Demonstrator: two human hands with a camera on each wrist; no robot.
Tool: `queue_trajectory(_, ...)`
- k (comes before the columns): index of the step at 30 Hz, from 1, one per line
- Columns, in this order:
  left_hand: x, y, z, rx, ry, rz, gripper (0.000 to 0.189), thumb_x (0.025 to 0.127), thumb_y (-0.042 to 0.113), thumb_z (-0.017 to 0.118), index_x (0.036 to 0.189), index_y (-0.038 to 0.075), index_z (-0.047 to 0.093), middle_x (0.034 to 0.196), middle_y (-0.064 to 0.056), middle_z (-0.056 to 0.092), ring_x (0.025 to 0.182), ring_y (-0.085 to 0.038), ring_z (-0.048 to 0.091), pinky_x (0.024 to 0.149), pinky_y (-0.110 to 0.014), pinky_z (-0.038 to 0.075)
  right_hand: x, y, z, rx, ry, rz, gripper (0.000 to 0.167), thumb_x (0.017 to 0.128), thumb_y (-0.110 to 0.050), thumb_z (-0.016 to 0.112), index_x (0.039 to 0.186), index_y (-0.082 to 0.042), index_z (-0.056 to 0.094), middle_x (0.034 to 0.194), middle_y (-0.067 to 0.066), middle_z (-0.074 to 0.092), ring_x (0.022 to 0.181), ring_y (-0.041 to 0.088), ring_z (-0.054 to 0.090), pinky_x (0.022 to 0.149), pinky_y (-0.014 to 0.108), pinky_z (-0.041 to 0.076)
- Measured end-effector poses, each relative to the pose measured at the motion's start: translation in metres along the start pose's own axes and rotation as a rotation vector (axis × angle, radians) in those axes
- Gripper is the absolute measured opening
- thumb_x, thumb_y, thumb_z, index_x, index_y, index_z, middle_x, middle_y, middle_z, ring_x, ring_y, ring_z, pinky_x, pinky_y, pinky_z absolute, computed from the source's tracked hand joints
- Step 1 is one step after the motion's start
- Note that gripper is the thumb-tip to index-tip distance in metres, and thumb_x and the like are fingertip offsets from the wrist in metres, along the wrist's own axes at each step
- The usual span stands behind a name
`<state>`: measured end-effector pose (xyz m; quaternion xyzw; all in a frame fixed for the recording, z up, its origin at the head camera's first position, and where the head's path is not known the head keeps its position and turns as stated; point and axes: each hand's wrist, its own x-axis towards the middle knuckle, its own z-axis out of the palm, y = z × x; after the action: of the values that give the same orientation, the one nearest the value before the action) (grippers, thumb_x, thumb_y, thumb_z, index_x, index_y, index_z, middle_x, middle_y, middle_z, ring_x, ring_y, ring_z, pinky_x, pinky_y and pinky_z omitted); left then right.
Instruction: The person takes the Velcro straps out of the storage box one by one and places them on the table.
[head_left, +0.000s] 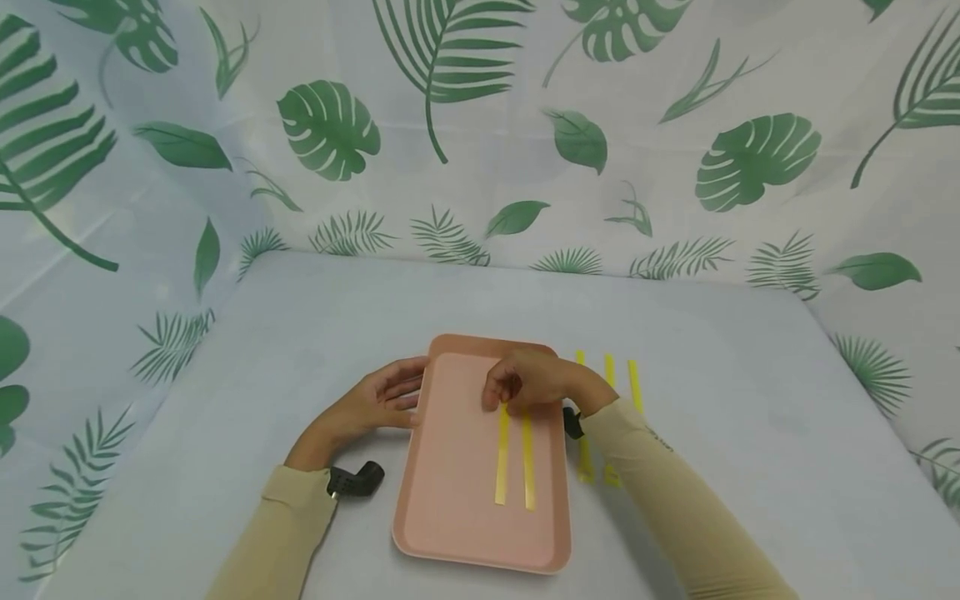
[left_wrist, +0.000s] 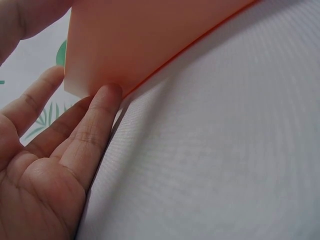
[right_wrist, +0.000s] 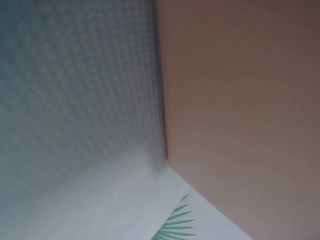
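A pink tray [head_left: 450, 467] with a raised rim lies on the white table. Two narrow yellow strips lie lengthwise in its right half, a left strip [head_left: 502, 467] and a right strip [head_left: 528, 467]. My right hand [head_left: 528, 379] reaches over the tray from the right, fingers curled, pinching the left strip near its upper part; the strips' far ends are hidden beneath it. With fingers spread, my left hand [head_left: 375, 404] rests against the tray's left side. In the left wrist view its fingertips [left_wrist: 107, 95] touch the tray's outer wall [left_wrist: 145, 35].
Several more yellow strips [head_left: 634, 383] lie on the table right of the tray, partly behind my right forearm. A leaf-printed white cloth [head_left: 480, 183] stands behind the table and along its sides. Each wrist wears a black camera [head_left: 358, 481].
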<state>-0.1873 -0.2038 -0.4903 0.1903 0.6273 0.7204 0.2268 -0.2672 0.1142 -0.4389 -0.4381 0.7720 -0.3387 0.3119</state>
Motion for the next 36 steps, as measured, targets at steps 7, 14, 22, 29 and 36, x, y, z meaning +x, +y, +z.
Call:
queue_trajectory(7, 0.002, 0.001, 0.002, -0.005, -0.009, 0.003, 0.095, 0.089, -0.004, 0.082, 0.166, -0.009, 0.027, 0.17, -0.032, 0.031, 0.157, -0.049, 0.033, 0.115, -0.031, 0.051, -0.002, 0.003, -0.001, -0.013, 0.008, -0.032, 0.028, 0.078, 0.022, 0.07, 0.094, 0.0, 0.077, 0.089, 0.0, 0.074, 0.074, 0.005, 0.054, 0.069, 0.02, 0.05)
queue_trajectory(14, 0.005, 0.0, 0.003, -0.007, -0.018, 0.01, 0.096, 0.088, -0.003, 0.083, 0.166, -0.009, 0.028, 0.17, -0.032, 0.032, 0.156, -0.048, 0.034, 0.116, -0.032, 0.051, -0.005, 0.001, 0.0, -0.086, 0.068, -0.037, 0.024, 0.081, 0.018, 0.075, 0.089, -0.004, 0.076, 0.083, -0.004, 0.07, 0.074, 0.002, 0.057, 0.069, 0.02, 0.053)
queue_trajectory(22, 0.004, -0.002, 0.003, -0.011, -0.017, 0.008, 0.096, 0.089, -0.004, 0.083, 0.166, -0.009, 0.028, 0.17, -0.032, 0.032, 0.156, -0.047, 0.036, 0.115, -0.032, 0.052, -0.011, -0.004, -0.001, -0.104, 0.137, -0.01, 0.022, 0.087, 0.012, 0.078, 0.088, -0.01, 0.074, 0.086, -0.009, 0.066, 0.08, 0.007, 0.057, 0.076, 0.024, 0.055)
queue_trajectory(29, 0.002, -0.001, 0.003, -0.011, -0.009, 0.006, 0.096, 0.088, -0.005, 0.083, 0.166, -0.008, 0.027, 0.17, -0.032, 0.032, 0.156, -0.047, 0.035, 0.116, -0.031, 0.051, -0.014, -0.004, -0.003, -0.057, 0.181, -0.079, 0.023, 0.094, 0.016, 0.067, 0.091, -0.005, 0.075, 0.088, -0.002, 0.069, 0.08, 0.011, 0.054, 0.07, 0.025, 0.05)
queue_trajectory(36, 0.001, -0.001, 0.002, -0.014, -0.003, 0.008, 0.095, 0.088, -0.007, 0.083, 0.166, -0.009, 0.028, 0.17, -0.033, 0.032, 0.156, -0.048, 0.035, 0.116, -0.032, 0.051, -0.019, -0.015, -0.006, -0.002, 0.238, -0.133, 0.015, 0.097, 0.012, 0.069, 0.097, -0.001, 0.077, 0.089, 0.002, 0.069, 0.077, 0.013, 0.054, 0.068, 0.023, 0.045)
